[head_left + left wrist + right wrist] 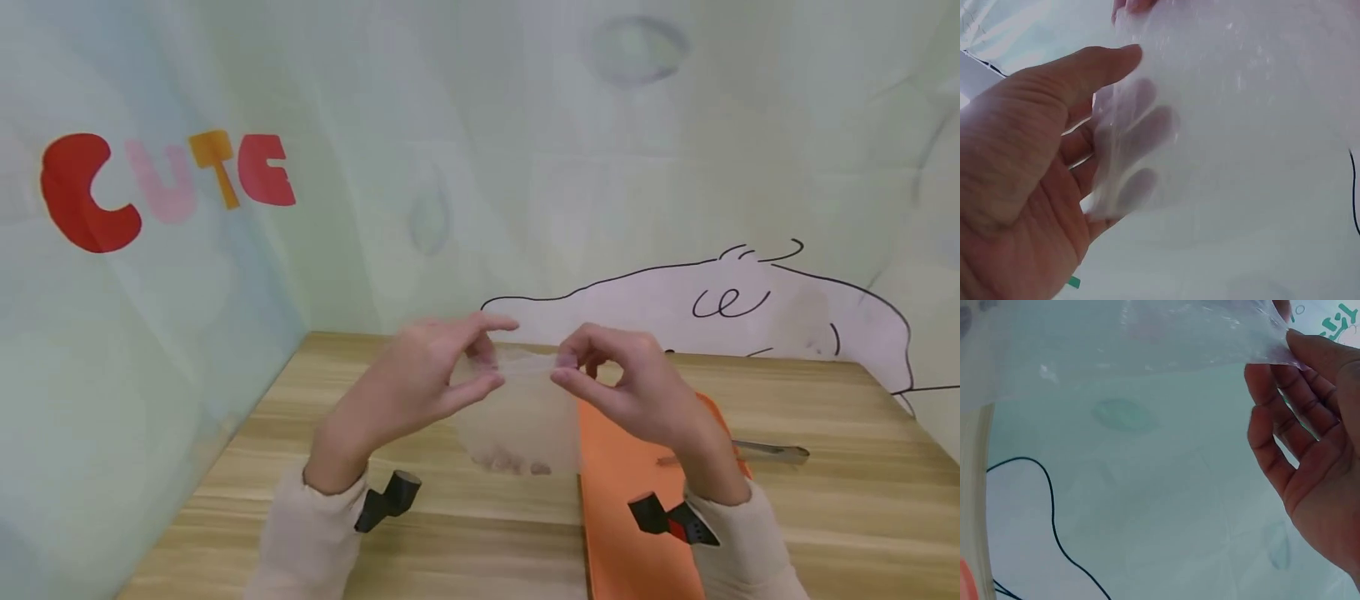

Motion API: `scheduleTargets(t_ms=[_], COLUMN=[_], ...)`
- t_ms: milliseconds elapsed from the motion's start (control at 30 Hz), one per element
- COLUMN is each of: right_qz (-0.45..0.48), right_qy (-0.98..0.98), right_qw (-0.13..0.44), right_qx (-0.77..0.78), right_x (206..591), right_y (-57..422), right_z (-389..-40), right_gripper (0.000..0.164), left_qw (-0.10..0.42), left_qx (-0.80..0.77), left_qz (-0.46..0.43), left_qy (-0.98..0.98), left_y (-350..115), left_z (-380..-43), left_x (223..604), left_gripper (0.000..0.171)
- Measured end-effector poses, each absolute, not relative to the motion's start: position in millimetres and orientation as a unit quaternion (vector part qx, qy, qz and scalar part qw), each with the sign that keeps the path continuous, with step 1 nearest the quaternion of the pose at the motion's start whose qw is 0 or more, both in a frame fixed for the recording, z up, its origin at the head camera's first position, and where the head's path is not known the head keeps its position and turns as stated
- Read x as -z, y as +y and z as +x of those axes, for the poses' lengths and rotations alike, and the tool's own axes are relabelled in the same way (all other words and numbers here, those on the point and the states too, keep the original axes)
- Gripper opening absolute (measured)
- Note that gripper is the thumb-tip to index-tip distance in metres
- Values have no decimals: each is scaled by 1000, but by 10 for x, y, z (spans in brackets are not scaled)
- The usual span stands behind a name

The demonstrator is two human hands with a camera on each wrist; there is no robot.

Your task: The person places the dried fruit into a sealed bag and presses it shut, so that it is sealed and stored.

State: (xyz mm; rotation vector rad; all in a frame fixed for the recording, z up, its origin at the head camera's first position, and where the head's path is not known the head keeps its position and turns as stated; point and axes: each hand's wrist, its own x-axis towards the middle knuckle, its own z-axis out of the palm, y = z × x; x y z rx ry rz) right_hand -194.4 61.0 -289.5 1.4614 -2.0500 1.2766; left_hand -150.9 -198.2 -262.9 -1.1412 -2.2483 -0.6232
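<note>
A clear zip-style plastic bag hangs upright over the table, with several small brownish pieces at its bottom. My left hand pinches the bag's upper left edge between thumb and fingers, its index finger stretched out above. In the left wrist view the other fingertips show through the clear film. My right hand pinches the upper right corner with thumb and index finger. Its remaining fingers are loosely bent below that corner in the right wrist view.
An orange tray or mat lies under my right forearm on the wood-grain table. A metal utensil, like tongs, lies across its right side. Printed cloth hangs behind the table and along its left.
</note>
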Motion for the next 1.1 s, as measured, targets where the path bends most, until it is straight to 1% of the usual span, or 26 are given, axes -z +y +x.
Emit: scheduleTargets(t_ms=[67,267,367,467,567,700,833,1000,1100], right_qz=[522,552,550,548,545,540,548,562,552], right_qy=[-704,-686,-688,-686,-686,-687,-676,-651,-644], right_qw=[160,167,163,152,130,112,118,136,146], right_qx=[-454,-444,-444,-453,-464,-474,-478,-491,-508], right_x=[2900,2929,2951,2957,2940,2938,2947,2943,2921], right_y=[572,438,400,381,363,380,401,409,427], right_z=[-1914,-1857,-1832,-1812,-1797,-1798,-1814,-1821,-1821], right_gripper=[22,21,16,9,8,16,18,10,9], left_qw=[278,247,243,240,243,258,285,310,320], left_qx=[231,279,263,255,247,227,202,187,206], left_qz=[-425,-442,-453,-457,-454,-451,-454,-445,-423], left_qy=[-830,-816,-817,-818,-821,-824,-819,-819,-823], left_y=[-1936,-1908,-1889,-1877,-1892,-1884,-1847,-1813,-1839], left_z=[-1458,-1416,-1408,-1402,-1396,-1397,-1383,-1336,-1318], left_x=[2615,2607,2608,2615,2625,2638,2634,2605,2586], left_gripper=[39,20,10,5,4,5,7,8,10])
